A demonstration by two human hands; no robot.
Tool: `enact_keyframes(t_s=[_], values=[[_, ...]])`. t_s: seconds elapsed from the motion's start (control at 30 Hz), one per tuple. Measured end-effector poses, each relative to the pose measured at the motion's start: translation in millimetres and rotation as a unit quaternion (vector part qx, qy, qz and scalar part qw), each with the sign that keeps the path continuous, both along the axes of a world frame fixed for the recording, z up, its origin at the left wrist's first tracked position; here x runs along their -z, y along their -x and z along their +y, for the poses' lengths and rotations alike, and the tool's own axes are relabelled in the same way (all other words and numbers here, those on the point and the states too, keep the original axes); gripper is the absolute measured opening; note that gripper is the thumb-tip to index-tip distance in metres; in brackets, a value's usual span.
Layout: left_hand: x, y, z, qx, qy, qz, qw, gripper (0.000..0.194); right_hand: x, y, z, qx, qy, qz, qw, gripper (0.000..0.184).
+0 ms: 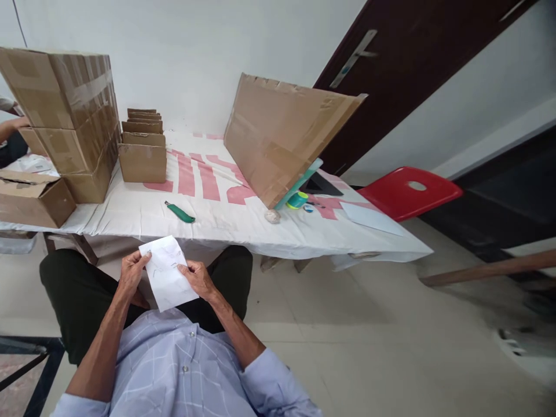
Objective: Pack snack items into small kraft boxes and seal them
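A white sheet of paper (pixel 170 284), with a few small dark marks on its upper half, is held above my lap between both hands. My left hand (pixel 133 272) pinches its left edge, the thumb lying on the top face. On the right edge, my right hand (pixel 197 278) grips the sheet with its thumb on top and the other fingers underneath. In front of the paper, on the cloth-covered table (pixel 234 231), lies a green box cutter (pixel 179 212); neither hand touches it.
Taped cartons (pixel 82 104) are stacked at left beside an open box (pixel 39 197). Cardboard dividers (pixel 142 162) stand near a leaning cardboard panel (pixel 286 133). A green-yellow tape roll (pixel 297 200) sits by the panel. A red chair (pixel 408 191) stands right. Another person's hand (pixel 17 123) shows far left.
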State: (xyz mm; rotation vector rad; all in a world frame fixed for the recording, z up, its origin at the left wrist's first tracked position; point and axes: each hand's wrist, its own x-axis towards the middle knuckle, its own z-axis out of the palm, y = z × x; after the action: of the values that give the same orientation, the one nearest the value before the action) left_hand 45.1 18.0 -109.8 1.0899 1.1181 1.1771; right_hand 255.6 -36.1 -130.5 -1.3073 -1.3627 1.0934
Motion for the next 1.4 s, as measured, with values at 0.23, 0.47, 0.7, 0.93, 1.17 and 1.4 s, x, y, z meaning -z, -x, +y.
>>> enact_keyframes(t_s=[0.23,0.47,0.7,0.93,1.17,1.4], values=[[1.6,1.2,4.5,-0.013,-0.008,0.019,1.000,0.063,-6.4,-48.4,32.1,0.129,-0.039,-0.128,0.983,0.052],[2.2,-1.4,4.0,0.008,0.007,0.021,1.000,0.072,-28.7,-163.0,111.9,0.299,-0.017,-0.233,0.925,0.043],[5.4,-3.6,5.3,0.016,0.024,0.036,0.999,0.073,-13.6,-188.7,142.1,0.322,0.047,-0.335,0.884,0.024],[5.0,-5.1,5.9,0.023,0.026,0.041,0.999,0.074,-7.9,-182.4,143.6,0.297,-0.015,-0.410,0.862,0.051],[5.7,-7.4,5.2,0.034,0.026,0.045,0.998,0.073,16.0,-163.1,131.2,0.122,-0.033,-0.544,0.829,0.051],[5.9,-7.3,3.6,0.030,0.027,0.044,0.998,0.072,4.1,-185.9,126.6,0.108,-0.040,-0.556,0.823,0.042]])
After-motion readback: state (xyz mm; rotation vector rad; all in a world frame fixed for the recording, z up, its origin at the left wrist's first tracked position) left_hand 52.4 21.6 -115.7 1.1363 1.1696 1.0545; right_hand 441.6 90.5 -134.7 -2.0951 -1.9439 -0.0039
